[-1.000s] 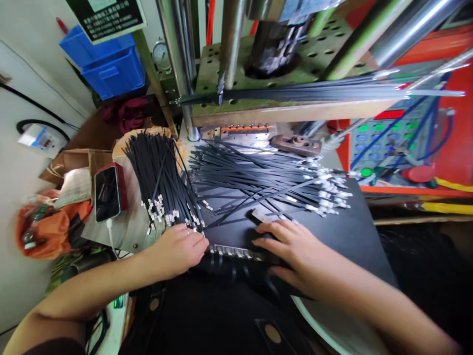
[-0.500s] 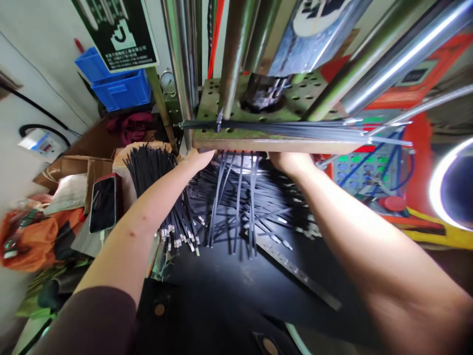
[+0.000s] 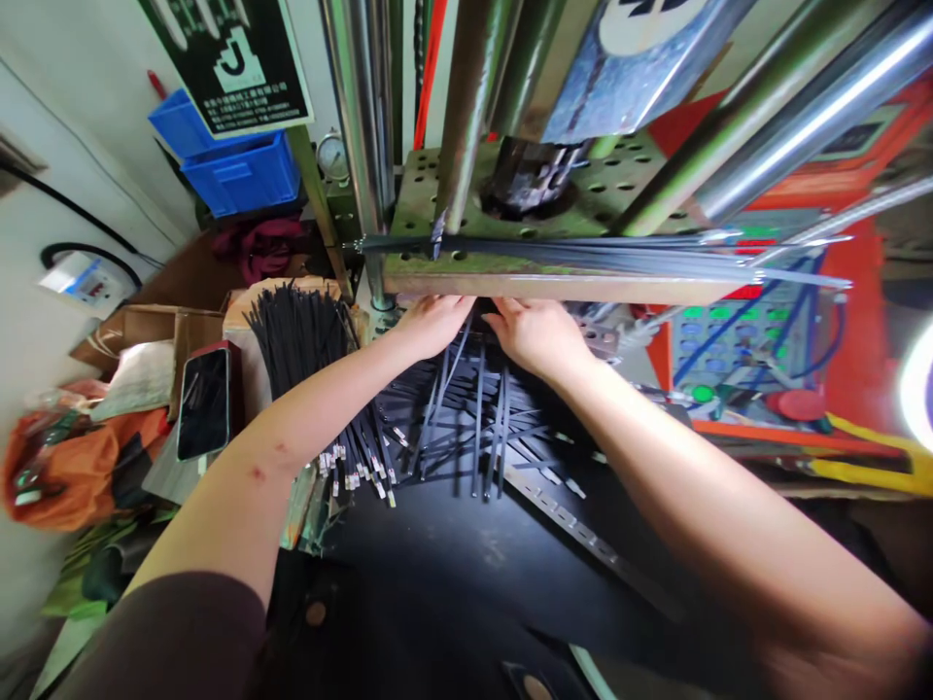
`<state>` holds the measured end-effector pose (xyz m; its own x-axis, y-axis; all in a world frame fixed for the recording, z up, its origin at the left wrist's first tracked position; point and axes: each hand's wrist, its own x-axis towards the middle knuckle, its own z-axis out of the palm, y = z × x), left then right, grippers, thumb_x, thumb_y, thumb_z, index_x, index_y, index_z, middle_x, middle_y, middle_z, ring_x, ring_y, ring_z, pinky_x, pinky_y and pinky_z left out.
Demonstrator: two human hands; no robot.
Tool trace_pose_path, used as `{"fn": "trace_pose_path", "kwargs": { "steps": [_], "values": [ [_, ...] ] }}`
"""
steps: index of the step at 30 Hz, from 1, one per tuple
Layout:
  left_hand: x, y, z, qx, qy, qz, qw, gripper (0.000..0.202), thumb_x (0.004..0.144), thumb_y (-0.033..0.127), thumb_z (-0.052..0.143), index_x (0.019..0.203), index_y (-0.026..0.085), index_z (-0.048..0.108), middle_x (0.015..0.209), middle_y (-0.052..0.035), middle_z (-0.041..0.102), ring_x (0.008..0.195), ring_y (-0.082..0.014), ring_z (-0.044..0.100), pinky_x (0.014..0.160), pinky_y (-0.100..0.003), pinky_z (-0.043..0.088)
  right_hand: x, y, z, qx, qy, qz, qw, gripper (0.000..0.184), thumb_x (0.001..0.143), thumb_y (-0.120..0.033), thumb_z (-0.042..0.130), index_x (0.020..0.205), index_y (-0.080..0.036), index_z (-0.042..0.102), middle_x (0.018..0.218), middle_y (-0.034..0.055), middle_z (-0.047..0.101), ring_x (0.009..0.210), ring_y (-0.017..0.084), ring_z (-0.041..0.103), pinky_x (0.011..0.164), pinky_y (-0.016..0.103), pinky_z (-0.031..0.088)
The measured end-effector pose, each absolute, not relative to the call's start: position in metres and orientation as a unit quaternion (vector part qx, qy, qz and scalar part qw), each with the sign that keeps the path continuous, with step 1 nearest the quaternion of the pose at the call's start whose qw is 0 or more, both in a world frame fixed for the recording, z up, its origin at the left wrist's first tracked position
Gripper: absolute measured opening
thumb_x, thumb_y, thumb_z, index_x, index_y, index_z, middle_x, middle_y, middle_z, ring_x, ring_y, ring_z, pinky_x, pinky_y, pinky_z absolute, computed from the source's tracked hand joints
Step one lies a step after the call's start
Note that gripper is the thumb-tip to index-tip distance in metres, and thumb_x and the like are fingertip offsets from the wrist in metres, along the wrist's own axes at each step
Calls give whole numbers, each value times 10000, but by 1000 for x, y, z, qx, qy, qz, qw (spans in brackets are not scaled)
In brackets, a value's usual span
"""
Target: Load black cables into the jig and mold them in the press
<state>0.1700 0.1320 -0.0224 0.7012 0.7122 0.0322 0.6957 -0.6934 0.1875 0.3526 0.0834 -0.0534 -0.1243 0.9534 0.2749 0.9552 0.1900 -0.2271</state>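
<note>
My left hand [image 3: 435, 326] reaches under the front edge of the press plate [image 3: 554, 288], its fingers drawn together and the tips hidden. Close beside it, my right hand [image 3: 535, 332] also has its fingers bent in under the plate. Whatever the fingertips hold there is concealed. Just below and between the hands, several thin black cable strips [image 3: 479, 418] hang forward from under the plate. Behind them more black strips lie in a loose heap on the dark bench [image 3: 437, 554].
A thick bundle of black cables [image 3: 298, 335] with pale metal ends stands left. More strips [image 3: 569, 253] lie across the plate's top. A slotted metal bar [image 3: 575, 525] rests on the bench. At left is a phone [image 3: 205, 401]; at right, a control panel [image 3: 729, 335] with a red button [image 3: 798, 404].
Both hands have moved inward under the plate, from its left and right parts to nearly meeting at the middle. More of each hand shows now. The view has shifted slightly.
</note>
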Motion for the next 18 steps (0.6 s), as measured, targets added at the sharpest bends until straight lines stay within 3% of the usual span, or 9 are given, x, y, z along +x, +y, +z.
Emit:
{"fn": "trace_pose_path", "kwargs": {
  "steps": [2, 7, 13, 16, 18],
  "values": [
    [177, 125, -25, 928, 370, 35, 22, 492, 1020, 104, 303, 1482, 70, 468, 1469, -183, 533, 1356, -311, 496, 1184, -440, 353, 344, 79, -49, -643, -753, -31, 136, 473, 963, -323, 457, 1322, -48, 597, 1214, 258, 677, 1116, 384, 624, 961, 525, 465],
    [181, 118, -27, 919, 394, 15, 8, 502, 1020, 87, 283, 1486, 105, 470, 1451, -148, 558, 1326, -294, 524, 1153, -445, 404, 336, 71, -40, -660, -748, -48, 50, 494, 994, -309, 363, 1372, -63, 564, 1248, 255, 666, 1101, 374, 640, 909, 488, 476],
    [187, 122, -22, 911, 409, 10, 54, 610, 963, -1, 304, 1561, 108, 362, 1583, -134, 422, 1434, -288, 430, 1242, -477, 286, 332, 81, -49, -678, -726, -16, 114, 571, 985, -328, 352, 1492, -86, 456, 1459, 231, 543, 1307, 385, 531, 1033, 581, 443],
    [178, 107, -4, 906, 411, -5, 98, 697, 896, -63, 357, 1579, 67, 303, 1642, -177, 298, 1500, -305, 339, 1259, -489, 253, 333, 66, -33, -673, -728, 36, 121, 566, 950, -312, 408, 1461, -89, 501, 1518, 235, 482, 1394, 407, 459, 1087, 684, 384],
    [148, 76, 12, 912, 392, 21, 119, 739, 869, -85, 381, 1583, 84, 298, 1667, -163, 238, 1526, -263, 293, 1264, -427, 257, 335, 17, -20, -648, -738, 56, 180, 529, 932, -297, 432, 1400, -90, 564, 1518, 219, 490, 1425, 386, 435, 1138, 664, 358]
  ]
}}
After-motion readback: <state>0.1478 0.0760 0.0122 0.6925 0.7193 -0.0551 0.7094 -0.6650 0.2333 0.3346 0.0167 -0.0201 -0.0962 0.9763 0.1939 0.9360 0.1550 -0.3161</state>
